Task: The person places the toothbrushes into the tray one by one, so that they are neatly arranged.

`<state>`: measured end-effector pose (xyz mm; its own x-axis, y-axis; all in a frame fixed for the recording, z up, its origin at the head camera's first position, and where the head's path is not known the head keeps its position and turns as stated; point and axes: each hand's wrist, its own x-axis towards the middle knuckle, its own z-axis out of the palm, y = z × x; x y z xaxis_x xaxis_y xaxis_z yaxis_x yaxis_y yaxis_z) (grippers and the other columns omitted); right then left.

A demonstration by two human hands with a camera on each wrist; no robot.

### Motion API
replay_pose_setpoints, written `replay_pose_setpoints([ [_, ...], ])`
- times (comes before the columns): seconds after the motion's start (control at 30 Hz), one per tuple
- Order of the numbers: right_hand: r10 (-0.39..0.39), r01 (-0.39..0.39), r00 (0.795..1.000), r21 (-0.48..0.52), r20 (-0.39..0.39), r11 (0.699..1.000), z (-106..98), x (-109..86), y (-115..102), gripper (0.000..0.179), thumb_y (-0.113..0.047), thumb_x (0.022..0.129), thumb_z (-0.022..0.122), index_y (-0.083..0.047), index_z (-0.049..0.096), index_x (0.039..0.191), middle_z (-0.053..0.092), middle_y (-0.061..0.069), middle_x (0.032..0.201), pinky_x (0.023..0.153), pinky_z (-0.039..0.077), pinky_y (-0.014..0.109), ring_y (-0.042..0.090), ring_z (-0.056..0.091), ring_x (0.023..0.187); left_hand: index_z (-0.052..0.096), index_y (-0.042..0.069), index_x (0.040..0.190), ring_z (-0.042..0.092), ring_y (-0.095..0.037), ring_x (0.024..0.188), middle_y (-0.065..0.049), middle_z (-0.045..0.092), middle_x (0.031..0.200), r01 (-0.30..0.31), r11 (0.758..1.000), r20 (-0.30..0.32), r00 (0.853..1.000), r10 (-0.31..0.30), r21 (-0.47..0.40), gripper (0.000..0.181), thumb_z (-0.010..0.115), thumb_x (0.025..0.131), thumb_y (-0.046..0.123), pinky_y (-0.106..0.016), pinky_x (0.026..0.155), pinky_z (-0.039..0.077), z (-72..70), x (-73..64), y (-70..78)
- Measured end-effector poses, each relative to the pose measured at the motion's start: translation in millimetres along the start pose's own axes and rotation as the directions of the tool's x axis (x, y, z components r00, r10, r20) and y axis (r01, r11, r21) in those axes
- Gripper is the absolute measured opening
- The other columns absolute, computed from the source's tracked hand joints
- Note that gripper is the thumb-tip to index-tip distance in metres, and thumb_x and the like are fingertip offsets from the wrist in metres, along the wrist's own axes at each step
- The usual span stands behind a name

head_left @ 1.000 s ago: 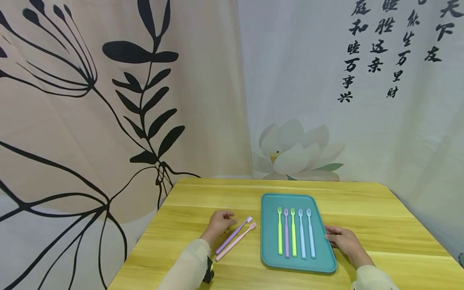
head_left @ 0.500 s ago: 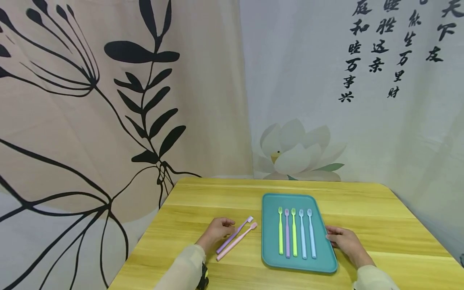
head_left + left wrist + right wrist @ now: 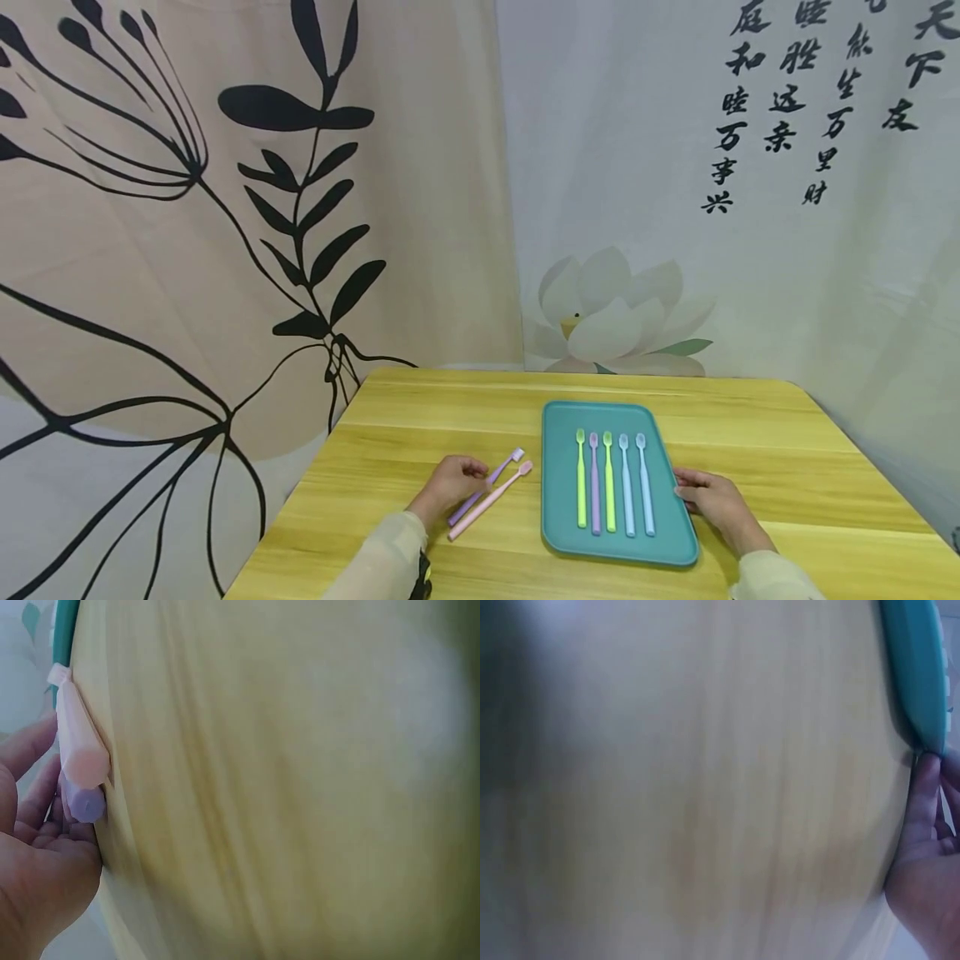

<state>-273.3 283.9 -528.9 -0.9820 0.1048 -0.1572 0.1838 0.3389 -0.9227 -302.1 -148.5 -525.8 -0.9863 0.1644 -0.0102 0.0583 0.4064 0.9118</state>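
My left hand [image 3: 453, 483] is over a purple toothbrush [image 3: 463, 508], its fingertips overlapping the handle in the head view. A pink toothbrush [image 3: 480, 510] lies slanted alongside on the table. From the left wrist view, the thumb and fingers stand apart beside the handle ends of the pink toothbrush [image 3: 84, 746] and the purple toothbrush [image 3: 88, 804]. My right hand [image 3: 716, 504] holds the right rim of a teal tray [image 3: 562, 500], thumb and fingers at its edge; the right wrist view shows the thumb against the tray [image 3: 922, 682]. Several toothbrushes lie side by side on the tray, among them a purple toothbrush [image 3: 595, 487].
The wooden table [image 3: 450, 408] carries the tray right of its middle. Also on the tray are green toothbrushes, one being the left green toothbrush [image 3: 581, 492], and light blue toothbrushes such as the right blue toothbrush [image 3: 647, 492]. A printed curtain [image 3: 435, 208] hangs behind.
My left hand has drawn a little toward me, then shifted slightly right so its fingertips now overlap the purple toothbrush. The right hand, tray and toothbrushes stay in place.
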Motion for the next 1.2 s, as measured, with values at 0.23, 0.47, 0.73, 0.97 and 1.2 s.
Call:
replay_pose_setpoints([
  [0.23,-0.009,0.009,1.000,0.000,-0.003,1.000,-0.4,0.0,0.1,0.048,-0.003,0.094,0.062,0.013,0.050,0.137,0.061,0.026,0.122,0.075,0.055,0.029,0.016,0.062,0.096,0.073,-0.003,0.101,0.059,-0.014,0.077,-0.003,0.066,0.086,-0.011,0.999,-0.017,1.000,0.012,0.044,0.024,0.080,0.078,0.000,-0.029,0.069,0.053,0.6,-0.4,-0.6],
  [0.47,-0.003,0.003,1.000,0.001,-0.001,1.000,-1.1,0.4,1.3,0.048,-0.003,0.094,0.062,0.012,0.050,0.137,0.062,0.025,0.121,0.075,0.055,0.029,0.015,0.062,0.094,0.074,-0.004,0.100,0.059,-0.014,0.075,-0.002,0.066,0.084,-0.048,0.994,-0.015,0.999,0.049,0.095,0.022,0.079,0.079,0.002,-0.029,0.067,0.053,1.9,-1.0,-0.3],
  [0.73,0.001,-0.001,1.000,0.002,0.001,1.000,-1.6,0.7,2.6,0.049,-0.005,0.093,0.064,0.012,0.051,0.137,0.061,0.025,0.121,0.077,0.055,0.032,0.017,0.062,0.097,0.075,-0.004,0.095,0.059,-0.015,0.069,-0.003,0.067,0.079,-0.081,0.981,-0.032,0.996,0.088,0.176,0.016,0.077,0.080,0.002,-0.029,0.061,0.052,5.3,-3.1,3.7],
  [0.97,-0.002,0.002,1.000,0.006,0.002,1.000,-1.5,0.7,3.0,0.049,-0.005,0.093,0.064,0.013,0.050,0.137,0.062,0.025,0.120,0.077,0.056,0.033,0.017,0.063,0.096,0.074,-0.006,0.089,0.059,-0.014,0.066,-0.003,0.067,0.076,-0.105,0.975,-0.072,0.990,0.121,0.194,0.011,0.073,0.080,0.000,-0.029,0.059,0.053,7.2,-2.1,5.5],
  [1.2,0.002,-0.002,1.000,0.003,0.005,1.000,-1.4,1.3,2.6,0.049,-0.006,0.094,0.064,0.013,0.050,0.137,0.062,0.024,0.120,0.077,0.055,0.033,0.017,0.063,0.095,0.076,-0.001,0.084,0.060,-0.014,0.070,-0.003,0.069,0.076,-0.069,0.967,-0.155,0.982,0.109,0.245,0.010,0.075,0.075,0.004,-0.029,0.064,0.053,7.9,3.1,6.0],
])
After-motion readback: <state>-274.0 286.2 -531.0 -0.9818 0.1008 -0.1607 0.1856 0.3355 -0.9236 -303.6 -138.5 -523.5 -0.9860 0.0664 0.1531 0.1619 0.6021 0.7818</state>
